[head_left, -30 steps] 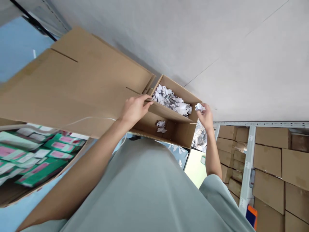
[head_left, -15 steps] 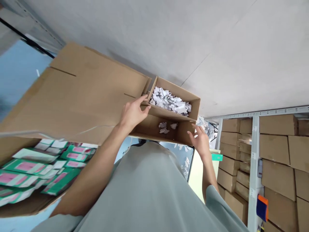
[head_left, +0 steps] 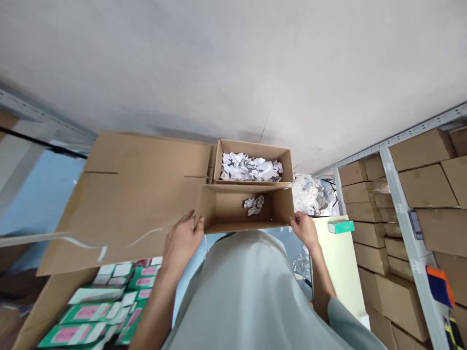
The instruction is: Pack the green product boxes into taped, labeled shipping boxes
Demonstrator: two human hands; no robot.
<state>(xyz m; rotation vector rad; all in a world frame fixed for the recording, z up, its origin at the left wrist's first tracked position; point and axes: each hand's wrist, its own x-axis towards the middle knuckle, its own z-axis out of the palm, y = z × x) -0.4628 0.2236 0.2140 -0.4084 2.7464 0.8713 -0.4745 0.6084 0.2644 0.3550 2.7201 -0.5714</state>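
An open cardboard box (head_left: pixel 229 226) stands right in front of my body, with a few crumpled paper scraps (head_left: pixel 254 204) on its floor. My left hand (head_left: pixel 183 241) is at its near left corner, thumb and fingers closed on the edge. The near right corner is pinched between the fingers of my right hand (head_left: pixel 305 229). Directly behind stands a second open box (head_left: pixel 255 146), largely filled with shredded white paper (head_left: pixel 250 167). Flattened cardboard sheets (head_left: pixel 146 199) lie to the left of both boxes, close to my left hand.
At lower left, a large carton (head_left: pixel 54 301) holds several green-and-pink packets (head_left: pixel 85 311). A pile of white paper (head_left: pixel 314 194) lies to the right, near a pale green surface (head_left: pixel 337 262) bearing a small green box (head_left: pixel 341 226). Shelving (head_left: pixel 401 209) with stacked cartons (head_left: pixel 365 238) stands at right.
Both hands have come down onto the near corners of the front box and closed there. That box now sits squarer to me, its scraps bunched together. The view has turned.
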